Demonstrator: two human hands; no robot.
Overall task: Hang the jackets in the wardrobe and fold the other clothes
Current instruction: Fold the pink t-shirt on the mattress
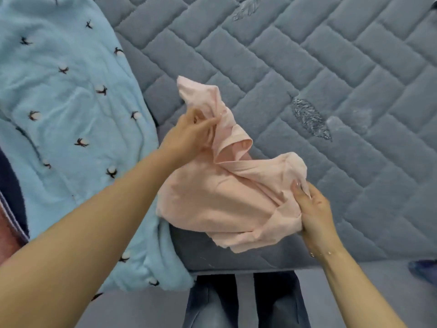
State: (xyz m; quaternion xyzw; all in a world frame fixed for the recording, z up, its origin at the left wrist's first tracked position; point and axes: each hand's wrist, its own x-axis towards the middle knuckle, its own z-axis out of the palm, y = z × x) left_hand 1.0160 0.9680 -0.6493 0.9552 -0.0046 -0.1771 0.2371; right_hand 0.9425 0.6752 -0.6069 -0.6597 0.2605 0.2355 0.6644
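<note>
hands meet on a crumpled pale pink garment (pixel 220 197) that sits bunched near the near edge of the quilted grey-blue mattress (pixel 331 67), a little left of that edge's middle. the left hand (pixel 189 136) reaches in from the lower left and pinches a twisted upper fold of the garment between thumb and fingertips, a narrow hold on the cloth, with that part lifted into a peak above the rest. the right hand (pixel 314 209) comes in from the lower right and grips the garment's right side, fingers curled round a gathered bunch of fabric. a loop of hem or collar band runs across the middle of the garment between the two hands. what kind of garment it is cannot be told from its crumpled shape.

along the left edge of the mattress lies a light blue fleecy blanket (pixel 59 102) dotted with small dark and white motifs; it hangs over the near left corner and its edge lies just beside the pink garment. at the far left a strip of dark blue and reddish fabric (pixel 9 209) shows beside the blanket. below the near edge the person's legs in dark trousers (pixel 236 304) stand on a grey floor (pixel 354 292).
</note>
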